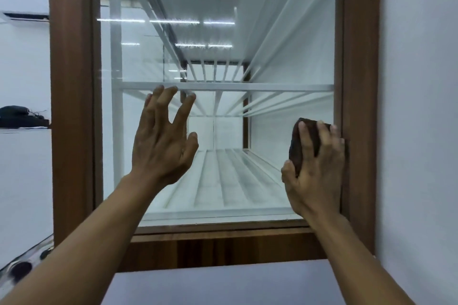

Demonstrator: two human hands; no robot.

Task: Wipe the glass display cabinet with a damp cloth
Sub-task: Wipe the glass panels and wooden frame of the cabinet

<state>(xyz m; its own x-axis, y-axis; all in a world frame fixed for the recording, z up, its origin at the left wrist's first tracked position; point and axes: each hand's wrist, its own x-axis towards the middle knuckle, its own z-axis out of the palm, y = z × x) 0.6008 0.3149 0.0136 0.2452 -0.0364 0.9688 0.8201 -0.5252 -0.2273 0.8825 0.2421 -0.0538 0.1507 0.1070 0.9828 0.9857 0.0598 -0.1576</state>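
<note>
One wide-angle camera, worn on the head, faces the cabinet's glass pane almost square-on. It is near enough that the left hand and right hand are up at the glass. The wooden frame fills most of the picture, and both forearms enter from the bottom edge.

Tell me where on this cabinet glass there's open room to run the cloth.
Open: the glass between the left hand and the cloth, and all of it above both hands. A narrower strip lies between the left hand and the left frame post. Tight: the right edge, where the right hand holds the cloth beside the right frame post.
</note>
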